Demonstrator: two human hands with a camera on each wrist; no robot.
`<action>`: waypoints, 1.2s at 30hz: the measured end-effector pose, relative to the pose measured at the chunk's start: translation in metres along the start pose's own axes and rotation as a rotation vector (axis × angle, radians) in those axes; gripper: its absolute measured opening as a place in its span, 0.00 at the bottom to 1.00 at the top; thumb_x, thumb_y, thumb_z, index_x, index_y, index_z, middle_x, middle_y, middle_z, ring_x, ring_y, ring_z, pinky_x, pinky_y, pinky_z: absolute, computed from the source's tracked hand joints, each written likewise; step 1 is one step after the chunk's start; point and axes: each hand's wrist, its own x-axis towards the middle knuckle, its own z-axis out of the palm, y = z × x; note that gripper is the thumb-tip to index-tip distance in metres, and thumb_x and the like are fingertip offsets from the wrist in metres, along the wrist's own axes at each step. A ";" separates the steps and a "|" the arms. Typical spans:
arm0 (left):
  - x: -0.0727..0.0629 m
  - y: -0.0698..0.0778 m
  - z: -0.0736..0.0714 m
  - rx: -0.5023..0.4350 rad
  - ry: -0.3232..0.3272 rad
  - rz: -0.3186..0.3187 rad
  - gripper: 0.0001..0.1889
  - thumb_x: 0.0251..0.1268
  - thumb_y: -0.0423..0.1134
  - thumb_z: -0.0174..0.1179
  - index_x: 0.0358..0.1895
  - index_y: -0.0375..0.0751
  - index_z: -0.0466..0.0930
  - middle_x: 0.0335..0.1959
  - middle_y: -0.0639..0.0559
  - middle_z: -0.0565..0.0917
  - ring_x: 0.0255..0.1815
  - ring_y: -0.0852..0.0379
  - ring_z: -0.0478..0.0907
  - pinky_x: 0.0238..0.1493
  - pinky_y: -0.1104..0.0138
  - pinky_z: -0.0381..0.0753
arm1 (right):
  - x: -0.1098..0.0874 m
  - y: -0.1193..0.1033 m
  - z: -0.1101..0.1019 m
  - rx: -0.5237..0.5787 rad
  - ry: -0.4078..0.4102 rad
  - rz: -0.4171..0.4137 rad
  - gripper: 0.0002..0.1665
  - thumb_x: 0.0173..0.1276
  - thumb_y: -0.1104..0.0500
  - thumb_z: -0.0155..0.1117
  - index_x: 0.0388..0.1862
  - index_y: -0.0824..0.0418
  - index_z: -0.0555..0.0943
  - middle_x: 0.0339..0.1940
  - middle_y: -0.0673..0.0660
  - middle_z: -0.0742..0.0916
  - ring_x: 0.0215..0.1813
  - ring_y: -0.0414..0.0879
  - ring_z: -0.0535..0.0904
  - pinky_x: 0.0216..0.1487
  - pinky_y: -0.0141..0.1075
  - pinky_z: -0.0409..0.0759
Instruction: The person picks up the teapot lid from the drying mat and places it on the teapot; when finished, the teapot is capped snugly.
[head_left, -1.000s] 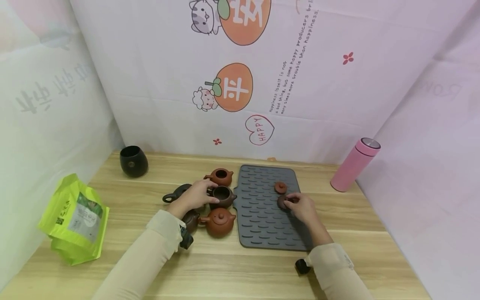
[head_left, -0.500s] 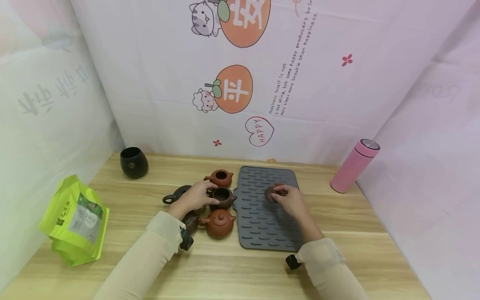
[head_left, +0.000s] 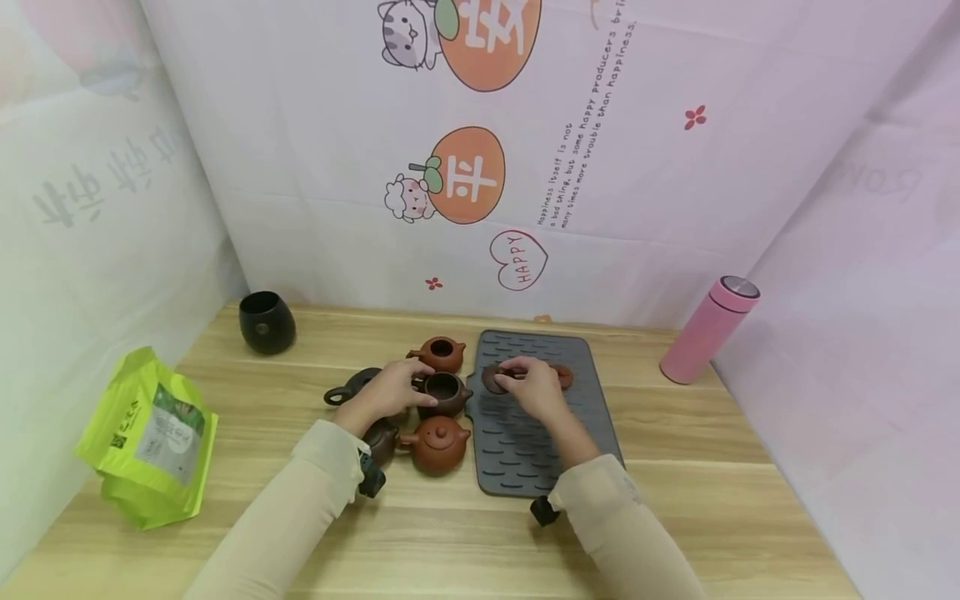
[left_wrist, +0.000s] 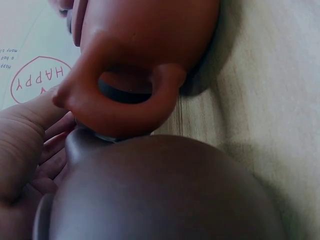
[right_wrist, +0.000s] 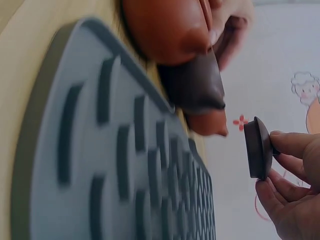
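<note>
My left hand (head_left: 392, 392) holds a lidless dark brown teapot (head_left: 448, 407) at its handle side, thumb near the rim. My right hand (head_left: 538, 390) pinches a dark brown teapot lid (head_left: 492, 380) by its knob, above the left part of the grey mat (head_left: 517, 479). In the right wrist view the lid (right_wrist: 259, 150) is raised, its underside turned toward the teapots. A lidless reddish teapot (head_left: 447, 360) stands behind the held one. In front stands a lidded reddish teapot (head_left: 438, 450), whose handle (left_wrist: 117, 112) fills much of the left wrist view.
A reddish lid (head_left: 566, 377) lies on the mat, partly behind my right hand. Two dark teapots (head_left: 381, 442) stand left, partly under my left arm. A black cup (head_left: 267, 325) and green bag (head_left: 157, 442) are at the left, a pink flask (head_left: 708, 333) at the right.
My right hand has carried the dark brown lid leftward across the mat, from beside the reddish lid toward the lidless dark teapot. My left hand has stayed at that teapot.
</note>
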 end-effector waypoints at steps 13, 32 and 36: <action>0.000 -0.002 -0.001 -0.006 0.002 -0.014 0.29 0.57 0.41 0.72 0.61 0.34 0.77 0.58 0.42 0.78 0.58 0.45 0.75 0.55 0.53 0.76 | 0.009 -0.032 0.029 0.020 -0.086 -0.032 0.13 0.66 0.56 0.70 0.48 0.58 0.85 0.45 0.54 0.86 0.49 0.50 0.82 0.43 0.42 0.82; 0.002 -0.001 0.002 -0.044 0.026 -0.013 0.28 0.56 0.39 0.73 0.59 0.32 0.77 0.55 0.41 0.80 0.55 0.45 0.76 0.52 0.55 0.77 | 0.006 -0.047 0.058 -0.031 -0.147 -0.091 0.10 0.67 0.55 0.69 0.45 0.57 0.85 0.47 0.54 0.84 0.47 0.50 0.81 0.39 0.39 0.81; 0.001 -0.002 0.002 -0.047 0.031 -0.016 0.28 0.55 0.39 0.73 0.59 0.32 0.77 0.54 0.41 0.80 0.55 0.45 0.76 0.52 0.55 0.77 | 0.006 -0.046 0.063 -0.039 -0.159 -0.102 0.10 0.68 0.55 0.68 0.45 0.57 0.84 0.45 0.53 0.85 0.46 0.48 0.81 0.39 0.38 0.81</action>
